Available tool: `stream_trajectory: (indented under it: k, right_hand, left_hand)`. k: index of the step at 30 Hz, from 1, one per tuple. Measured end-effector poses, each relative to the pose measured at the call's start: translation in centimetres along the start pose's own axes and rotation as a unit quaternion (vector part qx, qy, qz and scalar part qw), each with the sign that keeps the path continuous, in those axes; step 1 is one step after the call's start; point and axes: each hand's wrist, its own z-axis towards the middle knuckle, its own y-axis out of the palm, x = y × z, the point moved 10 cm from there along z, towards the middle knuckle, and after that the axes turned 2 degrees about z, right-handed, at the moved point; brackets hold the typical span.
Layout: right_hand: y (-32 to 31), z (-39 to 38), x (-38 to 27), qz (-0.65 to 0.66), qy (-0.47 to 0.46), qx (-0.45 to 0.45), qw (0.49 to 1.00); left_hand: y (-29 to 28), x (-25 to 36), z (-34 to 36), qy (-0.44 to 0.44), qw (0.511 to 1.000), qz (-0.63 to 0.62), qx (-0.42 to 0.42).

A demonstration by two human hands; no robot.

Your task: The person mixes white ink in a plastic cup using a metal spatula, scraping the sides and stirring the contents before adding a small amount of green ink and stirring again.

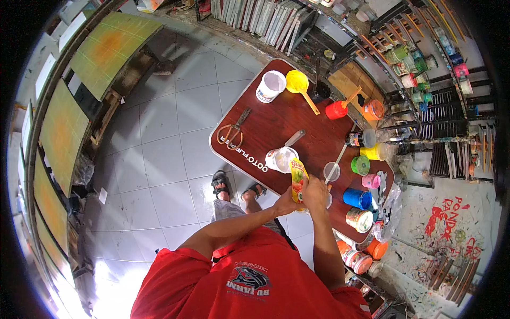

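My left hand (288,201) grips the lower part of a yellow printed packet (298,176), and my right hand (315,192) is closed on it from the right. The packet's top reaches the rim of a white tub (275,159) on the dark red table (313,138). A metal scraper (294,137) lies at the tub's back edge. A translucent cup (331,171) with a pale stick sits just right of my right hand. Large scissors (234,130) lie at the table's left side.
Paint pots stand along the table's back and right (357,198), including yellow (297,82), red (336,109) and white (271,85). Right, racks hold jars and screen frames (433,154); more frames line the back shelf (255,24). Painted boards (64,133) fill a left rack beside the tiled floor.
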Motion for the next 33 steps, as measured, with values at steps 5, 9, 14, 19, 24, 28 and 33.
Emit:
stream_trajectory:
  k: [5, 9, 14, 19, 24, 28, 33]
  right_hand:
    - [1.2, -0.1, -0.3, -0.01, 0.002, -0.023, 1.0]
    - [1.0, 0.3, -0.1, 0.002, 0.008, 0.0, 1.0]
    - [0.7, 0.4, -0.3, -0.013, 0.011, -0.011, 1.0]
    - [0.7, 0.4, 0.1, -0.005, 0.02, -0.02, 1.0]
    - [-0.4, -0.1, -0.6, -0.005, 0.022, -0.037, 0.999]
    - [-0.7, -1.2, 1.1, 0.026, 0.021, -0.041, 0.999]
    - [-1.2, -3.6, 3.9, 0.086, 0.022, 0.036, 0.995]
  left_hand:
    - [-0.6, 0.5, -0.8, 0.006, 1.0, -0.014, 0.003]
    - [-0.3, 3.6, -1.2, 0.006, 0.999, -0.043, -0.008]
    - [0.0, 3.6, -0.8, 0.016, 0.999, -0.009, -0.026]
    - [0.3, 3.0, -0.6, 0.027, 0.998, -0.05, -0.018]
    - [-0.3, 0.8, -0.3, 0.022, 1.0, -0.002, 0.014]
    - [-0.6, 2.4, -1.1, 0.01, 0.997, 0.069, 0.037]
    - [-1.4, 3.8, -1.3, 0.046, 0.997, 0.025, 0.048]
